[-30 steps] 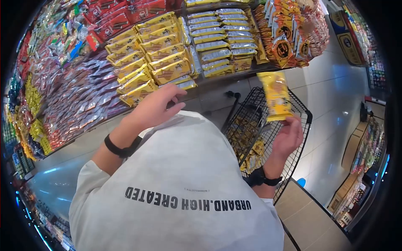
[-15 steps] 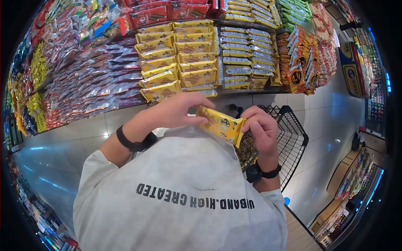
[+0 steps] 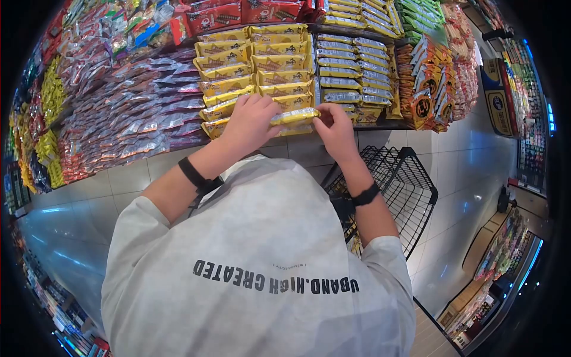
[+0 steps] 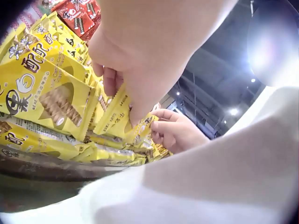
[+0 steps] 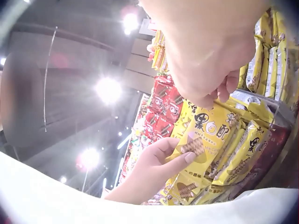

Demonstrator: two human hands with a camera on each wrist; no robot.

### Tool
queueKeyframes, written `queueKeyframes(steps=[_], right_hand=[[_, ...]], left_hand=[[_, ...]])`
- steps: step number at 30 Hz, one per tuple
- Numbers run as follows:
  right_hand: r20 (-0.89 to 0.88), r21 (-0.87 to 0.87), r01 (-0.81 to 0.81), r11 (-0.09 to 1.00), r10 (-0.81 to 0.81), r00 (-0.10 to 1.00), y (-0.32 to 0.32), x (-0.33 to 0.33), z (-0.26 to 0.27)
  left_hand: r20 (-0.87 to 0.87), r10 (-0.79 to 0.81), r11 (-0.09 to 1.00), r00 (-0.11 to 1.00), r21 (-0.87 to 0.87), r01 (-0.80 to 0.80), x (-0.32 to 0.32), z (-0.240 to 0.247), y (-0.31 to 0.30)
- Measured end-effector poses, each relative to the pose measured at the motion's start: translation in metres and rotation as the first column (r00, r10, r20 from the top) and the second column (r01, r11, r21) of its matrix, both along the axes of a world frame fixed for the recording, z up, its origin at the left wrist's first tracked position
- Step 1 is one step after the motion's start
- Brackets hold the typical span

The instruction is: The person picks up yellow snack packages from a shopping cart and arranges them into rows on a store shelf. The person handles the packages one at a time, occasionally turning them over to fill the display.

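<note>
A yellow snack packet (image 3: 295,116) is held between both hands at the front edge of the yellow packet rows (image 3: 279,62). The left hand (image 3: 253,121) grips its left end; in the right wrist view the thumb of the left hand (image 5: 152,168) lies across the face of the packet (image 5: 196,140). The right hand (image 3: 336,132) pinches the other end between thumb and fingers. From the left wrist view, the right hand (image 4: 175,131) shows beyond the left hand (image 4: 135,60), with the packet's printed end between them.
A black wire cart (image 3: 410,196) stands at the right below the shelf. Purple-grey packets (image 3: 131,107) lie left of the yellow rows, silver-backed yellow ones (image 3: 357,71) and orange packets (image 3: 425,89) to the right, red packets (image 3: 267,11) behind.
The packet went from above the cart to between both hands in front of the body, then forward to the yellow rows. The left hand took hold of it.
</note>
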State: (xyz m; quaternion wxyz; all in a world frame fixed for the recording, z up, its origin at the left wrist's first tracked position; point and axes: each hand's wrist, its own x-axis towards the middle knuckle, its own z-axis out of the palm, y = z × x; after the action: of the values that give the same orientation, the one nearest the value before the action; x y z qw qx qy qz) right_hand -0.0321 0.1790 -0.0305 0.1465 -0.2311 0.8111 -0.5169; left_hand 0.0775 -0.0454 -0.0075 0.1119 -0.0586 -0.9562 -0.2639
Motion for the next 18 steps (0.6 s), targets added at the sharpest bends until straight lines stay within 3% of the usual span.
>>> queueKeyframes(steps=[4, 7, 16, 18], right_hand=[[0.005, 0.005, 0.022, 1.000, -0.022, 1.000, -0.004, -0.004, -0.004], [-0.008, 0.103, -0.017, 0.995, 0.017, 1.000, -0.005, -0.004, -0.001], [-0.018, 0.123, 0.000, 0.992, 0.002, 1.000, -0.003, -0.003, -0.011], [0.023, 0.153, -0.022, 0.988, 0.019, 1.000, -0.003, -0.005, -0.009]], left_hand=[[-0.027, 0.035, 0.992, 0.999, -0.122, -0.038, -0.004, -0.007, 0.002], [-0.023, 0.031, 0.969, 0.999, -0.244, -0.035, -0.005, -0.008, 0.007], [-0.172, -0.061, 0.954, 0.983, -0.300, 0.006, -0.006, -0.013, 0.026], [-0.132, -0.083, 0.948, 0.988, -0.316, 0.037, -0.007, -0.015, 0.025]])
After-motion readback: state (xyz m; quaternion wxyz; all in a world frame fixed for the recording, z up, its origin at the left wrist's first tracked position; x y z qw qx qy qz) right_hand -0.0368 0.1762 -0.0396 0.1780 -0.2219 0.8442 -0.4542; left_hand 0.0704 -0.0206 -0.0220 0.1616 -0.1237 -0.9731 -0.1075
